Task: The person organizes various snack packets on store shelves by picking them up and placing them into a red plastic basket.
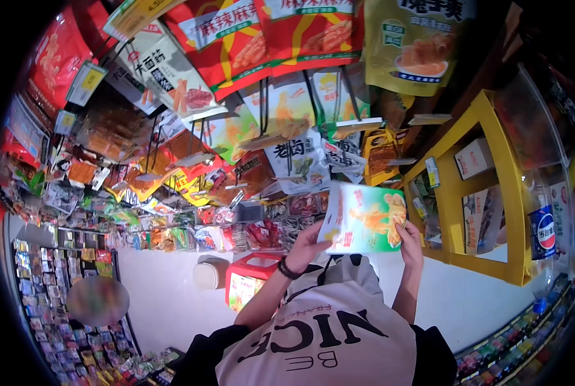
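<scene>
In front of my chest I hold a flat snack packet [368,215], white and green with a picture of golden-brown food on it. My left hand [305,248], with a dark bead bracelet at the wrist, grips its left edge. On the other side, my right hand [409,242] pinches the lower right edge. Just beyond the packet hang several more snack packets on hooks, among them a white one with dark print [298,162]. Similar white and green packets [279,106] hang higher on the rack.
Large red packets [226,45] and a yellow-green packet [416,48] hang overhead. A yellow display frame [451,209] with boxes stands at the right, beside a bottle with a blue label [543,233]. On the floor are a red box [239,269] and a beige stool [209,275].
</scene>
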`<state>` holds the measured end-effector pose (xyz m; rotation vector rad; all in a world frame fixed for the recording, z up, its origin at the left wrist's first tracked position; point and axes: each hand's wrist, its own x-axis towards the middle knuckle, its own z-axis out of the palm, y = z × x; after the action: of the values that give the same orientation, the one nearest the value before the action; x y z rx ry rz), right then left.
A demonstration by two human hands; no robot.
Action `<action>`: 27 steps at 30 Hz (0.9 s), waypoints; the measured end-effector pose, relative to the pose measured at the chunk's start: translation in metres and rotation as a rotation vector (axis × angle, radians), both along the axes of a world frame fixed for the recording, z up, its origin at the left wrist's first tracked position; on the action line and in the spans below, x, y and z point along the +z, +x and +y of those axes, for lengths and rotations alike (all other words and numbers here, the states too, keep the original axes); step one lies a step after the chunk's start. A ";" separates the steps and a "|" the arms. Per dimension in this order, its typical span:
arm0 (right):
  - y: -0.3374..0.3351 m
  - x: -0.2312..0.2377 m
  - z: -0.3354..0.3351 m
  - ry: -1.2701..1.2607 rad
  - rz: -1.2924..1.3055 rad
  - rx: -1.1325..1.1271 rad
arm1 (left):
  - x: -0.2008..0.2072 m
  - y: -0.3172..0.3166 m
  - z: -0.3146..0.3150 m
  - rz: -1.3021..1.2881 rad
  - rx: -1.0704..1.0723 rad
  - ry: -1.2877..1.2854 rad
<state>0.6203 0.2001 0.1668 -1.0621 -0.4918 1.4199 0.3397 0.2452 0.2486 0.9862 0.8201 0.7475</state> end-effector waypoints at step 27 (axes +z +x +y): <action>-0.355 -0.075 0.014 -0.096 -0.279 1.619 | -0.145 -0.191 -0.298 -0.282 1.639 -0.597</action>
<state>0.2654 0.2145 0.0913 -0.8633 -1.7345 2.6651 0.1485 -0.0524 0.1032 -0.5534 1.4180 1.7870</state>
